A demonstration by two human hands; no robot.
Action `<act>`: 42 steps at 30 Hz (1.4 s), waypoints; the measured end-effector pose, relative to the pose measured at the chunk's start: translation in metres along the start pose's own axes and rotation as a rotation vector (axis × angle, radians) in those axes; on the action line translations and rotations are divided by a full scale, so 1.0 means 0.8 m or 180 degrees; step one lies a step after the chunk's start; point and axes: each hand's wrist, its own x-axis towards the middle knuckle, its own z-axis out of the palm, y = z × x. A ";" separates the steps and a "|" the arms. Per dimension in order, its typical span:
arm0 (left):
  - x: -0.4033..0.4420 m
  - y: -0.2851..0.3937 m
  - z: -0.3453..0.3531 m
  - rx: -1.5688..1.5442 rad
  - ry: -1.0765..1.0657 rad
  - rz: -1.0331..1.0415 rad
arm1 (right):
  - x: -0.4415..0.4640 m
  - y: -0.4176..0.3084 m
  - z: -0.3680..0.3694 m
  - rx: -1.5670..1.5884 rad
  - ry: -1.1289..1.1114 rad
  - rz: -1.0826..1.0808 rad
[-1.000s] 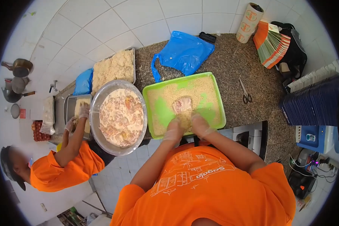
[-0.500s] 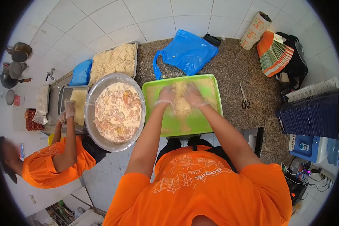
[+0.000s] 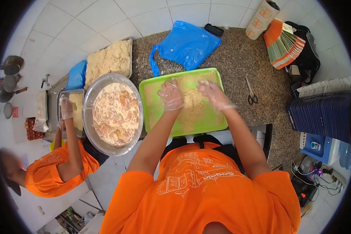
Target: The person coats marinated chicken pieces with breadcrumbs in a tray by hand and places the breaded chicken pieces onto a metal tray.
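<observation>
A bright green tray point(image 3: 152, 121) lies before me, spread with pale breading crumbs point(image 3: 194, 102) heaped loosest in the middle. My left hand point(image 3: 171, 96), in a clear plastic glove, is over the tray's left half with thumb and fingers apart, holding nothing I can see. Over the right half, my gloved right hand point(image 3: 213, 94) has its fingers curled together. A pale, crumb-coloured patch shows at its fingertips; what it is I cannot make out. Left of the tray stands a large metal basin point(image 3: 87, 124) of meat pieces in creamy liquid point(image 3: 116, 115).
Behind the basin, a tray holds crumb-coated pieces point(image 3: 110, 58). A blue plastic bag point(image 3: 189, 45) and scissors point(image 3: 252, 91) lie on the granite counter. A co-worker's gloved hand point(image 3: 67, 108) is over a metal tray point(image 3: 78, 128) at left. Stacked dark-blue boxes point(image 3: 319, 117) stand right.
My hands have drawn apart and lifted from the tray's middle, where the crumbs now lie more spread. The co-worker's hand has moved back over the metal tray. The whole view has shifted slightly.
</observation>
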 end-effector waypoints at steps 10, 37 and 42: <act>-0.015 0.035 0.045 -0.1382 0.0551 0.0651 | -0.012 0.062 0.029 -0.2963 0.0013 0.0238; -0.064 -0.056 0.045 -0.2309 -0.0159 0.1038 | -0.017 0.083 0.098 -0.3111 0.0674 -0.1029; -0.049 -0.057 0.048 -0.1674 -0.0336 0.0919 | -0.013 0.018 0.074 -0.3684 0.0639 0.0201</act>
